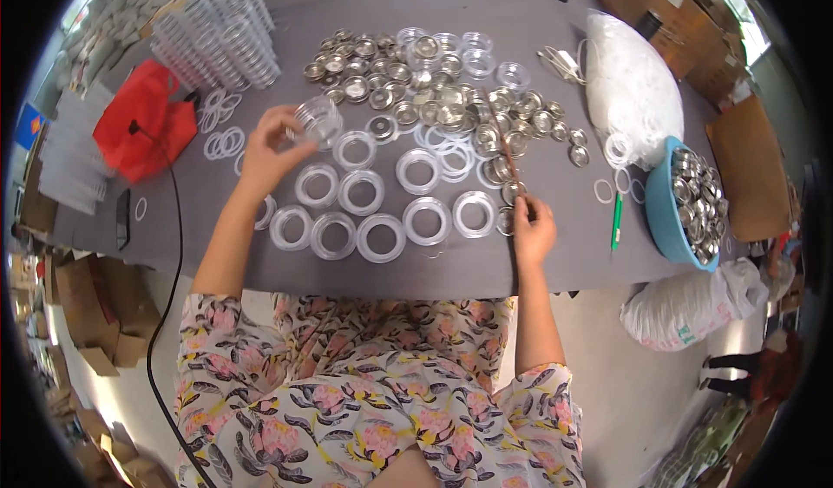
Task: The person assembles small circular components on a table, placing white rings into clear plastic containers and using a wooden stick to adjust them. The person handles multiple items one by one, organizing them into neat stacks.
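Note:
My left hand [271, 144] is raised over the left part of the table, its fingers closed round a clear round plastic container [319, 124]. Whether it is one piece or a small stack, I cannot tell. My right hand [533, 230] pinches the near end of a thin brown stick [501, 137], which reaches away from me over the metal lids. Several thick clear plastic rings [381, 237] lie in rows between my hands. Beyond them spreads a heap of silver round metal lids [371, 65], with clear round cups [477, 61] among them. Thin white rings [455, 157] lie partly under the heap.
Tall stacks of clear cups [227, 41] and a red bag [146, 122] stand at the left, with a black cable [177, 219] running past. To the right are a blue basin [661, 206] of metal lids, a green pen [617, 219] and a white plastic bag [633, 85].

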The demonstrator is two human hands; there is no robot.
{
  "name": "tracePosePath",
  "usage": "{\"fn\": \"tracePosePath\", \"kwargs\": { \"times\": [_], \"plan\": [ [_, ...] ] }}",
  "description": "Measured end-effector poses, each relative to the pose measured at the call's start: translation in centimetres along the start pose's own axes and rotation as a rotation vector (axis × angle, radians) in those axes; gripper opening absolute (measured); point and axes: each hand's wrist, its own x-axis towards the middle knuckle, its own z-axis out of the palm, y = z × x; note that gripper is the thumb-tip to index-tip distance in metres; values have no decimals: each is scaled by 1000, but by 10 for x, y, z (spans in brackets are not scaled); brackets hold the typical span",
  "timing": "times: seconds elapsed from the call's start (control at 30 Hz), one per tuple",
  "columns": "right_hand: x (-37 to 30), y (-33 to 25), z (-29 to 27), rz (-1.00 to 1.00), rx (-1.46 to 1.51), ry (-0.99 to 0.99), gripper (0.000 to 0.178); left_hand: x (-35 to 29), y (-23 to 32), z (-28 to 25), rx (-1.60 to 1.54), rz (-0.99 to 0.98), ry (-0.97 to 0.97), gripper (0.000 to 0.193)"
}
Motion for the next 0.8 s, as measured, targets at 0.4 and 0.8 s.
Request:
{"fn": "tracePosePath", "kwargs": {
  "times": [0.4, 0.8],
  "plan": [
    [0, 20, 4, -18, 128, -23, 13, -46, -17, -30, 434, -105, 30, 20],
    [-1, 9, 2, -44, 129, -9, 13, -26, -42, -27, 744, -188, -165, 25]
  ]
}}
